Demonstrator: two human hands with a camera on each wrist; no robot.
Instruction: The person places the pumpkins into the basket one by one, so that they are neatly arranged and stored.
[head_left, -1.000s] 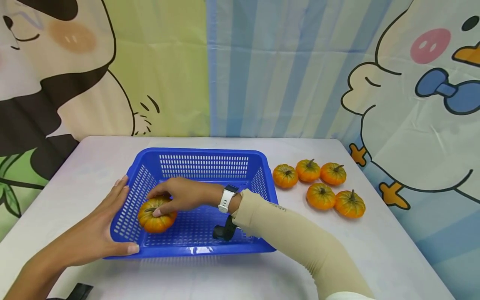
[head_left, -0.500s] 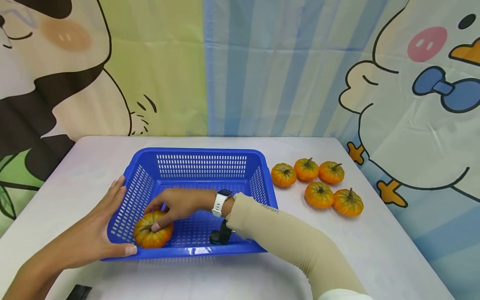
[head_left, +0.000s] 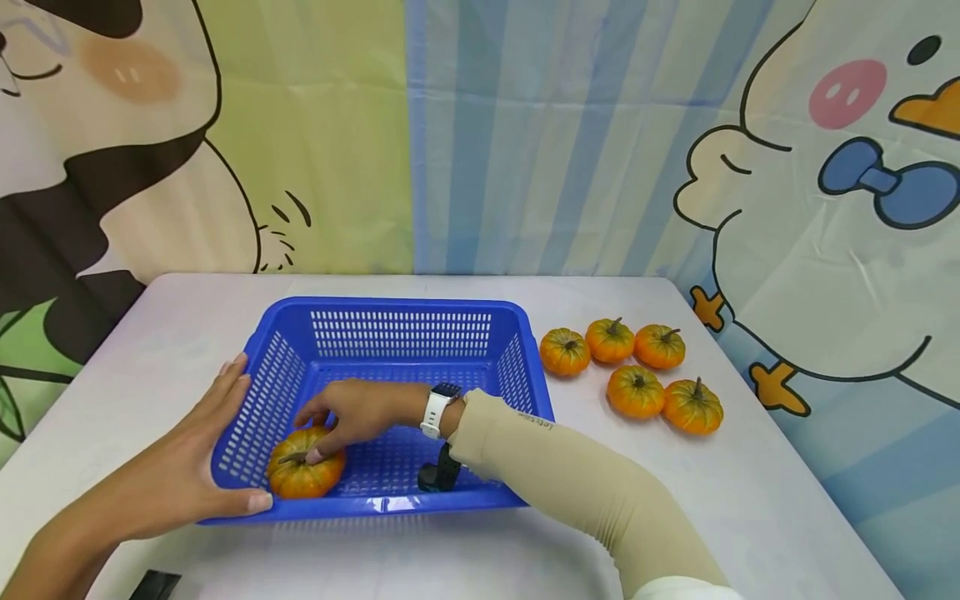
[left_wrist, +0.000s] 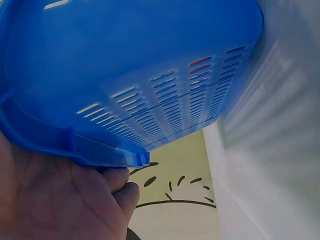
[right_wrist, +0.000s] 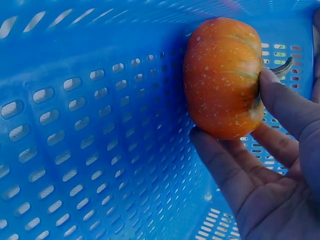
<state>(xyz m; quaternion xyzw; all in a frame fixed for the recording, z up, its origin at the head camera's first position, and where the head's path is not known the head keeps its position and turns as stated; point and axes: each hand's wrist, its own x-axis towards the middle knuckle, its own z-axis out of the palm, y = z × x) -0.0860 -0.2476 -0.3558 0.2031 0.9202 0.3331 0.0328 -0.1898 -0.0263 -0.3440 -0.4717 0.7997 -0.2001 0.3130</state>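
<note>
My right hand (head_left: 360,412) reaches down into the blue plastic basket (head_left: 401,305) and holds a small orange pumpkin (head_left: 300,477). Its thumb lies beside the stem, and the other fingers go round the far side. The right wrist view has this pumpkin (right_wrist: 222,82) low against the basket's slotted surface, the thumb on top and fingertips at its side. With straight fingers, my left hand (head_left: 180,467) spans the basket's near left corner, thumb along the front rim. In the left wrist view the palm of the left hand (left_wrist: 65,200) lies against the underside of the rim (left_wrist: 75,150).
Several more pumpkins (head_left: 636,392) stand on the white table (head_left: 600,517) to the right of the basket. A black strap end (head_left: 155,585) shows at the bottom left. Behind the table hangs a cartoon-printed curtain (head_left: 480,142).
The right hand has lowered the pumpkin towards the near left corner of the basket, mostly in the first half second. The left hand has stayed at the rim.
</note>
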